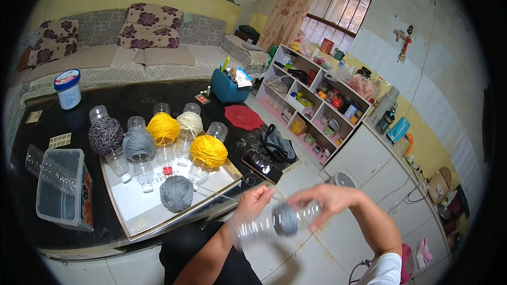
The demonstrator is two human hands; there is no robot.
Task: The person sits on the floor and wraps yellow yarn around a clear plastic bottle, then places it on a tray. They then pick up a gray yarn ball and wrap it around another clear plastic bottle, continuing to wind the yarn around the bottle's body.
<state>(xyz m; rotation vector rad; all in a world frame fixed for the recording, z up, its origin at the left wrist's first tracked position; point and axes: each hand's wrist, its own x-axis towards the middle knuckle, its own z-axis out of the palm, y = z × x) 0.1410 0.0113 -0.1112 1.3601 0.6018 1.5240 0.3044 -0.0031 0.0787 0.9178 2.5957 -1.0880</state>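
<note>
My left hand (253, 206) is closed on the left part of a clear plastic bottle (253, 227), its thumb and index finger pinched near a strand of yarn. Grey yarn (286, 220) is wound around the bottle's middle. My right hand (326, 206), blurred, curves over the bottle's right end; whether it grips there I cannot tell. A strand runs from the grey ball of yarn (176, 194) on the white board towards my left hand. Behind that ball lie several bottles wound with yarn: purple-grey (106, 135), grey (138, 143), yellow (163, 128), cream (189, 123) and another yellow (209, 151).
The black table (35, 202) carries an empty clear plastic box (59, 158), a blue-lidded tub (67, 91), a phone (262, 166), a grey bag (279, 146), a red mat (243, 117) and a teal organizer (229, 87). A bin (344, 180) stands on the floor to the right, by white cabinets.
</note>
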